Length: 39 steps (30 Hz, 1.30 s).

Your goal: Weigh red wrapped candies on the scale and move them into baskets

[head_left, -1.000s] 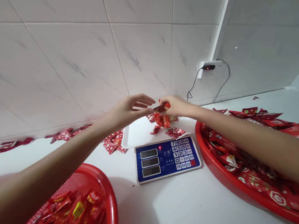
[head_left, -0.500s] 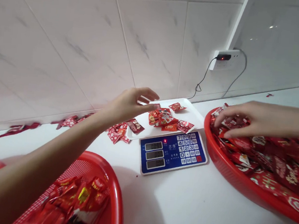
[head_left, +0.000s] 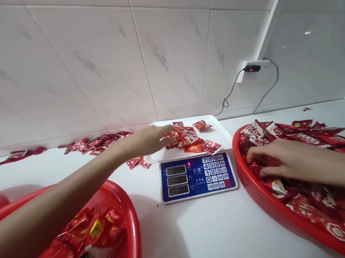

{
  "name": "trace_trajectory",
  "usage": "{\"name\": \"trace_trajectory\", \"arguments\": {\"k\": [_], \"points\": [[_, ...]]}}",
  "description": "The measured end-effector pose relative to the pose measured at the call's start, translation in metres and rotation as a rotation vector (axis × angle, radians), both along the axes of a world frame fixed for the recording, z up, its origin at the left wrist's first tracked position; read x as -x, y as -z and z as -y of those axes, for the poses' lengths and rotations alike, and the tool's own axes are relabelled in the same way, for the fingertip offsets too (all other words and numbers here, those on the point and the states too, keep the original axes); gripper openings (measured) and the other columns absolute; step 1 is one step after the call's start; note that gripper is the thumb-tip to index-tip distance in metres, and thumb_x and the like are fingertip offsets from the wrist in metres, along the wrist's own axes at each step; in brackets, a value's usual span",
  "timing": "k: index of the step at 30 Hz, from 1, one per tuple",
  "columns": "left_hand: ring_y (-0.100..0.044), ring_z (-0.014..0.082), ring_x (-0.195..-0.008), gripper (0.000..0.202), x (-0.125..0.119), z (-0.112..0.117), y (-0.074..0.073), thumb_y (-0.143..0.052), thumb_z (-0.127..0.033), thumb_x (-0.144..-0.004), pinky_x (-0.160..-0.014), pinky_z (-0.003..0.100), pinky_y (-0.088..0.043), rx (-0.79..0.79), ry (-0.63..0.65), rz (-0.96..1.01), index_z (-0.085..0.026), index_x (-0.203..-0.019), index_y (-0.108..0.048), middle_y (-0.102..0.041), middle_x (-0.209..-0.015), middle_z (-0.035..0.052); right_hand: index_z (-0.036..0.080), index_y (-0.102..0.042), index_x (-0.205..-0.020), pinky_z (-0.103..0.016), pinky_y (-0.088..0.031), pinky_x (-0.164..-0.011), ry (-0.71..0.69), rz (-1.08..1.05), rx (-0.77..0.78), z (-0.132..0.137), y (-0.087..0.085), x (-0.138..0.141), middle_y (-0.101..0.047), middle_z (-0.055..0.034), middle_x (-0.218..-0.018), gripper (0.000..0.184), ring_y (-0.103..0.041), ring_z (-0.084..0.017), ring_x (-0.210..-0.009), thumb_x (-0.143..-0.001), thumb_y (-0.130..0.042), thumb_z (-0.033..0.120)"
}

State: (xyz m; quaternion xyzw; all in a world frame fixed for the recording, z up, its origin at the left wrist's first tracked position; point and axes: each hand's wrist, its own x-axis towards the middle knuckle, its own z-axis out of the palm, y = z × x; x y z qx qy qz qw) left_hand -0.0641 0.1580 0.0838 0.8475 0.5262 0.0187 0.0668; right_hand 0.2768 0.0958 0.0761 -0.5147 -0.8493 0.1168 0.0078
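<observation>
- Many red candy sachets (head_left: 97,145) are strewn along the wall foot on the white table (head_left: 197,242).
- One red mesh basket (head_left: 133,227), lower left, is filled with sachets and partly crossed by the left forearm.
- Left hand (head_left: 148,141) is held narrow, fingertips touching the sachet pile; any grip cannot be told.
- Small sachet pile (head_left: 188,139) is lying on a white plastic tray (head_left: 218,127).
- Blue digital scale (head_left: 198,177) is placed directly in front of the tray.
- Right hand (head_left: 280,159) is pressed into loose sachets in a large red basket (head_left: 247,184), fingers curled; any grip cannot be told.
</observation>
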Motion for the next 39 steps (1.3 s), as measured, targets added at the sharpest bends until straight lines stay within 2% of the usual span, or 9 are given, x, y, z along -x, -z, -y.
{"name": "trace_trajectory", "arguments": {"k": [3,6,8,12,16,21,28,33,39], "points": [[-0.068,0.0284,-0.098,0.046,0.004,0.004,-0.015,-0.044,-0.049,-0.092,-0.080,0.038,-0.053,-0.064,0.011,0.125,-0.023,-0.126,-0.061,-0.072,-0.117,0.0115,0.031,-0.073,-0.084,-0.037,-0.050,-0.065,0.062,0.022,0.042,-0.002,-0.022,0.000,-0.074,-0.0057,-0.085,0.015,-0.067,-0.025,-0.074,-0.078,-0.060,0.031],[-0.069,0.0253,-0.097,0.040,0.004,0.011,-0.031,-0.051,-0.051,-0.088,-0.080,0.035,-0.053,-0.092,0.067,0.281,-0.025,-0.113,-0.068,-0.074,-0.110,0.0073,0.030,-0.075,-0.087,-0.035,-0.047,-0.065,0.089,-0.041,-0.117,-0.014,-0.051,0.014,-0.075,-0.0042,-0.086,0.019,-0.066,-0.023,-0.072,-0.083,-0.056,0.035],[-0.069,0.0244,-0.101,0.037,0.000,0.016,-0.040,-0.054,-0.049,-0.087,-0.084,0.034,-0.053,-0.122,0.089,0.346,-0.024,-0.110,-0.069,-0.074,-0.111,0.0060,0.026,-0.074,-0.095,-0.033,-0.044,-0.066,0.119,-0.102,-0.239,-0.030,-0.061,0.033,-0.074,-0.0047,-0.088,0.022,-0.064,-0.021,-0.072,-0.085,-0.057,0.037],[-0.068,0.0231,-0.103,0.034,-0.005,0.022,-0.046,-0.055,-0.045,-0.087,-0.085,0.032,-0.052,-0.169,0.097,0.387,-0.024,-0.109,-0.069,-0.073,-0.113,0.0046,0.015,-0.071,-0.108,-0.028,-0.043,-0.069,0.133,-0.150,-0.257,-0.065,-0.047,0.071,-0.074,-0.0081,-0.089,0.030,-0.063,-0.018,-0.075,-0.084,-0.063,0.031],[-0.070,0.0244,-0.099,0.033,-0.001,0.029,-0.044,-0.054,-0.047,-0.086,-0.081,0.033,-0.052,-0.105,0.074,0.367,-0.025,-0.105,-0.070,-0.075,-0.106,0.0041,0.019,-0.066,-0.125,-0.028,-0.044,-0.068,0.045,-0.134,-0.130,-0.064,-0.028,0.075,-0.073,-0.0038,-0.083,0.041,-0.065,-0.017,-0.071,-0.085,-0.059,0.027],[-0.071,0.0252,-0.094,0.033,0.005,0.036,-0.044,-0.054,-0.046,-0.082,-0.080,0.035,-0.051,-0.104,0.050,0.387,-0.026,-0.101,-0.072,-0.076,-0.099,0.0023,0.025,-0.074,-0.105,-0.028,-0.040,-0.064,0.059,-0.098,-0.184,-0.039,-0.039,0.061,-0.071,-0.0018,-0.080,0.029,-0.062,-0.016,-0.066,-0.084,-0.056,0.032],[-0.070,0.0249,-0.090,0.031,0.007,0.038,-0.044,-0.055,-0.046,-0.084,-0.076,0.035,-0.052,-0.090,0.052,0.393,-0.028,-0.104,-0.072,-0.077,-0.100,0.0015,0.027,-0.075,-0.101,-0.028,-0.040,-0.063,0.123,-0.096,-0.134,-0.036,-0.042,0.061,-0.070,-0.0006,-0.079,0.026,-0.060,-0.016,-0.063,-0.083,-0.059,0.037],[-0.071,0.0233,-0.086,0.031,0.009,0.037,-0.041,-0.055,-0.047,-0.085,-0.076,0.034,-0.052,-0.083,0.058,0.383,-0.028,-0.105,-0.071,-0.077,-0.101,0.0012,0.027,-0.074,-0.102,-0.027,-0.040,-0.063,0.096,-0.107,-0.131,-0.033,-0.040,0.059,-0.070,-0.0007,-0.080,0.028,-0.060,-0.015,-0.063,-0.084,-0.058,0.040],[-0.071,0.0241,-0.094,0.031,0.011,0.035,-0.040,-0.055,-0.048,-0.087,-0.075,0.033,-0.052,-0.096,0.076,0.373,-0.029,-0.106,-0.071,-0.076,-0.103,0.0022,0.027,-0.074,-0.105,-0.028,-0.041,-0.064,0.058,-0.104,-0.151,-0.036,-0.036,0.053,-0.070,-0.0018,-0.082,0.030,-0.061,-0.015,-0.064,-0.084,-0.056,0.040]]}}
